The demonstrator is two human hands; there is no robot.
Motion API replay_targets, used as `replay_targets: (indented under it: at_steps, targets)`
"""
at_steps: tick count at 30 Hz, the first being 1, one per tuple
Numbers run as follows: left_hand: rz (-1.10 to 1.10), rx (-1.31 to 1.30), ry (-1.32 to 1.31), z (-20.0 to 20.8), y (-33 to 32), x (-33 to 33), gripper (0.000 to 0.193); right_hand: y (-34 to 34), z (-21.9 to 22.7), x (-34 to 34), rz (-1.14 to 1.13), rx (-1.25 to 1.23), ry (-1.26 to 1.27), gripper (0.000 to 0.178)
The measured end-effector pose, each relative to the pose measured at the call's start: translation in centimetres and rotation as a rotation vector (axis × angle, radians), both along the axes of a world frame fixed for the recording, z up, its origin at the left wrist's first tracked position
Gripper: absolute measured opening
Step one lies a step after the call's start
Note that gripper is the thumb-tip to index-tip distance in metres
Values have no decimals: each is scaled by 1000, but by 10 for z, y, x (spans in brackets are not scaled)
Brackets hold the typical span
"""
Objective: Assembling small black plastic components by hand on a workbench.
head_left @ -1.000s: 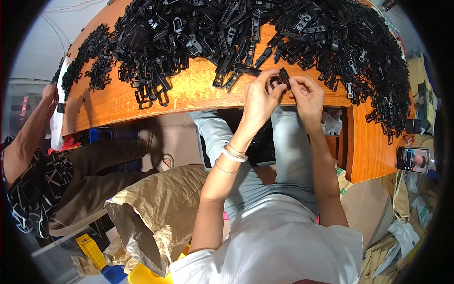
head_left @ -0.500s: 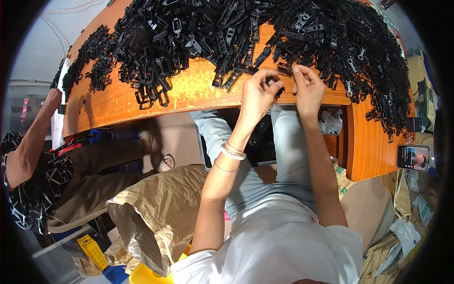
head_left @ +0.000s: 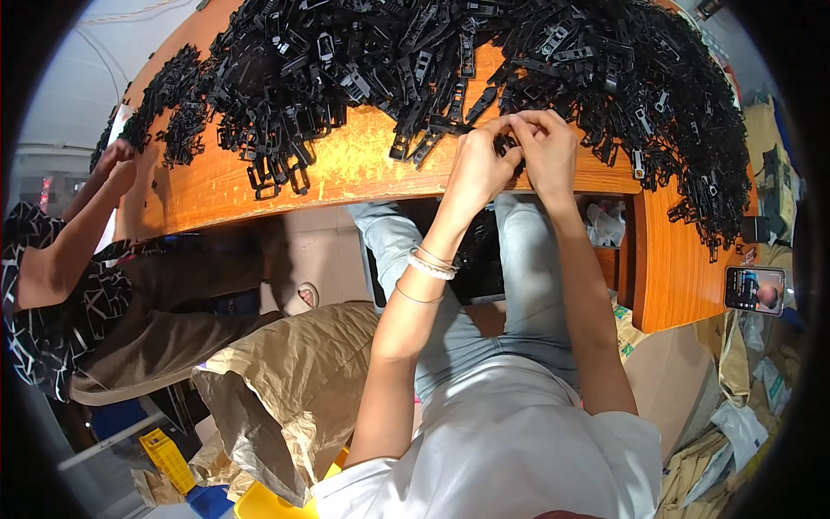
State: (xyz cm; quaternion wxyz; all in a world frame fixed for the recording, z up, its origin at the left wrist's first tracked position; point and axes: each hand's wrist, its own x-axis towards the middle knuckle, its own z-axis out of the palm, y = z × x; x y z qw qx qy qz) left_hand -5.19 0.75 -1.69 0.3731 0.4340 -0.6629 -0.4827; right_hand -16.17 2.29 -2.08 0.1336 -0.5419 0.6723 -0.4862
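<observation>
Both my hands meet above the front edge of the wooden table (head_left: pixel 363 169), fingertips touching. My left hand (head_left: pixel 481 163) is closed around small black plastic parts (head_left: pixel 503 145), mostly hidden by the fingers. My right hand (head_left: pixel 548 154) pinches against the left fingertips; the black plastic part between them is covered by the fingers. Just beyond the hands spreads a large heap of slim, clip-like black plastic parts (head_left: pixel 415 60), some with rectangular loops at their ends. A few loose ones (head_left: pixel 428 143) lie close to my left hand.
More black parts (head_left: pixel 683 147) pile along the right side, near a phone (head_left: pixel 756 289) with its screen lit. At the left, a co-worker's hands (head_left: pixel 119 164) are by a smaller heap (head_left: pixel 177 108). A crumpled brown paper bag (head_left: pixel 294 363) stands beside my left arm.
My right hand has moved left to meet my left hand, and the black plastic part it pinched is now covered. The co-worker's hands at the left have come together by the table edge.
</observation>
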Motion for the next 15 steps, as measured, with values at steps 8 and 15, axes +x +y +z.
replay_targets:
  at_steps: [8,15]
  targets:
    - [-13,211,-65,10,2,4,37,0,-13,-4,51,-181,-408,11]
    - [-74,345,555,8,15,15,30,34,15,-8,153,-287,-230,6]
